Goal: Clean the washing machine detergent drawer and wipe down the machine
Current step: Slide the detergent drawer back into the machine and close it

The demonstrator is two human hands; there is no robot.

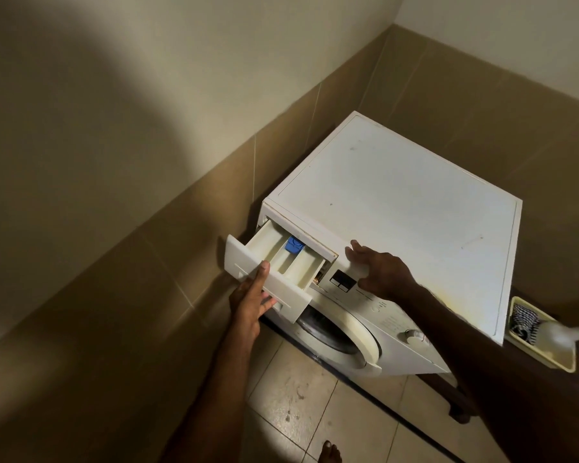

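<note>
A white front-loading washing machine (398, 202) stands in the corner of a tiled room. Its detergent drawer (281, 259) is pulled out at the top left, showing cream compartments and a blue insert (294, 245). My left hand (249, 304) grips the drawer's front panel from below, thumb on the face and fingers in the handle recess. My right hand (378, 270) rests flat with spread fingers on the machine's front top edge, just above the control display (342, 281). The round door (341, 335) sits below the drawer.
A cream basket (564, 364) with a striped cloth (525, 322) and a white bottle (562, 332) stands to the right of the machine. Tiled walls close in at the left and behind. Light floor tiles lie in front, with my foot (330, 452) at the bottom.
</note>
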